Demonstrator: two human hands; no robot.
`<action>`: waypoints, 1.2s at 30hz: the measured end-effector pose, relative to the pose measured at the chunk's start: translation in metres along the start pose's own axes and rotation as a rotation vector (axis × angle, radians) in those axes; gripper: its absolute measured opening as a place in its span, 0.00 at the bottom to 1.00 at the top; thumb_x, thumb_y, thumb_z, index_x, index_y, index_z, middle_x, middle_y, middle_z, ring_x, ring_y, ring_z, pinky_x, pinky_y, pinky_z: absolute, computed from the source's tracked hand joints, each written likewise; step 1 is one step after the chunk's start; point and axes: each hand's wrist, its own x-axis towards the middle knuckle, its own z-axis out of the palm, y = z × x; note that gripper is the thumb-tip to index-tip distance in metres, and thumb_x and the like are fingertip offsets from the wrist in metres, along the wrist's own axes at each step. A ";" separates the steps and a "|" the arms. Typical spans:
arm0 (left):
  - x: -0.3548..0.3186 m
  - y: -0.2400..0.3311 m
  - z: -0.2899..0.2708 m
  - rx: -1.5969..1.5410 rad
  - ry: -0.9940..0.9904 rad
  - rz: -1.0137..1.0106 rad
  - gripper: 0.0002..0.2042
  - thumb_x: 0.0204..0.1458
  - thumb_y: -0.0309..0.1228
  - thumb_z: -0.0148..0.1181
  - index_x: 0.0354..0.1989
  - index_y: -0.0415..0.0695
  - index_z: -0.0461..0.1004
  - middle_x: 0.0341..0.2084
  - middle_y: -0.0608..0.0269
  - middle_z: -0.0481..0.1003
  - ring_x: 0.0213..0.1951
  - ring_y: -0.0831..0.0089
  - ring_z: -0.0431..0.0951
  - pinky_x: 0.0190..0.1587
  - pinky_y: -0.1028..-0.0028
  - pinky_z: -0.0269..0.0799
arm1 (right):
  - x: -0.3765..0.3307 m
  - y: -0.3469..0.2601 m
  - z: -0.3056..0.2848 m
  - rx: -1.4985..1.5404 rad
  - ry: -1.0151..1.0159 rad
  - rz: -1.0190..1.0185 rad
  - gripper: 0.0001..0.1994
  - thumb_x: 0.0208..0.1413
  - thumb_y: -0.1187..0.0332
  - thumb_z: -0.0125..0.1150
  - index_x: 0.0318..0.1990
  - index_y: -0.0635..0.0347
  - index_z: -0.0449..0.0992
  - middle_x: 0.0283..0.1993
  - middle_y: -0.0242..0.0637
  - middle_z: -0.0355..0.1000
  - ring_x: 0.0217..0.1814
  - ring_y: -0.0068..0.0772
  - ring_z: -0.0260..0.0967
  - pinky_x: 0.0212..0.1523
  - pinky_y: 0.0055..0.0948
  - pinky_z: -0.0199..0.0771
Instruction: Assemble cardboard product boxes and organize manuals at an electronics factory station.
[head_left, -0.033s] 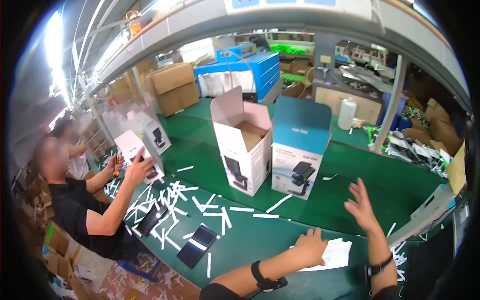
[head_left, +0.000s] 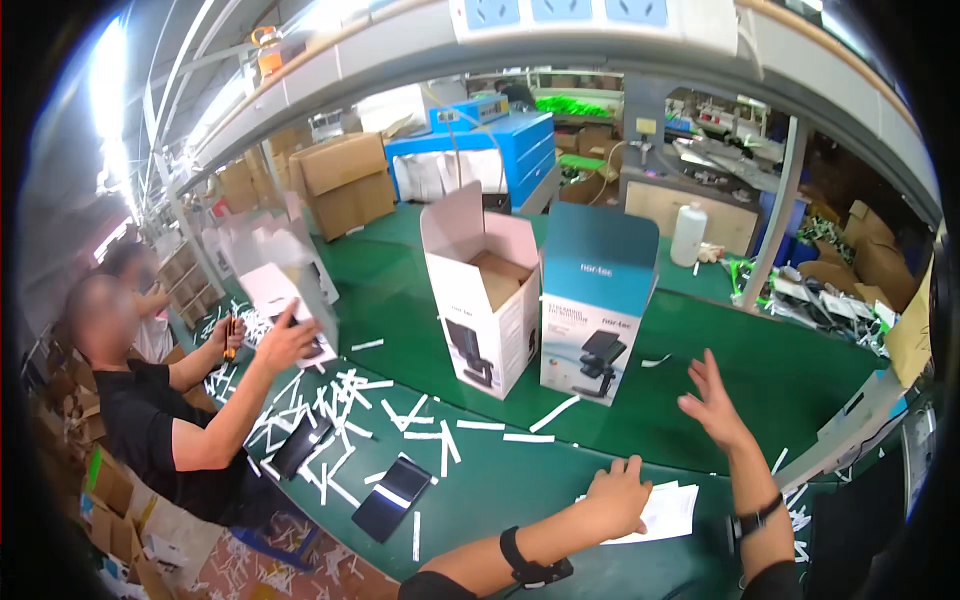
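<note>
Hands unchanged from the matching earlier view: left hand flat on white paper sheets, right hand raised, fingers spread, empty, near blue box.

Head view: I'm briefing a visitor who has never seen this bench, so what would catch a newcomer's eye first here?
Two upright product boxes stand mid-table on the green table: a white box with its top flaps open and, touching it on the right, a closed blue box. White paper strips litter the surface in front of them. Nearest the camera, the left hand presses on white paper sheets, while the right hand is raised, open and empty.
</note>
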 end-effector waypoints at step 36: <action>0.000 -0.031 -0.005 -0.148 0.020 0.195 0.15 0.43 0.34 0.73 0.36 0.37 0.82 0.44 0.43 0.77 0.50 0.45 0.78 0.48 0.53 0.79 | 0.170 0.046 -0.033 0.712 0.050 -0.005 0.47 0.56 0.32 0.57 0.73 0.57 0.56 0.70 0.50 0.61 0.63 0.47 0.69 0.60 0.49 0.73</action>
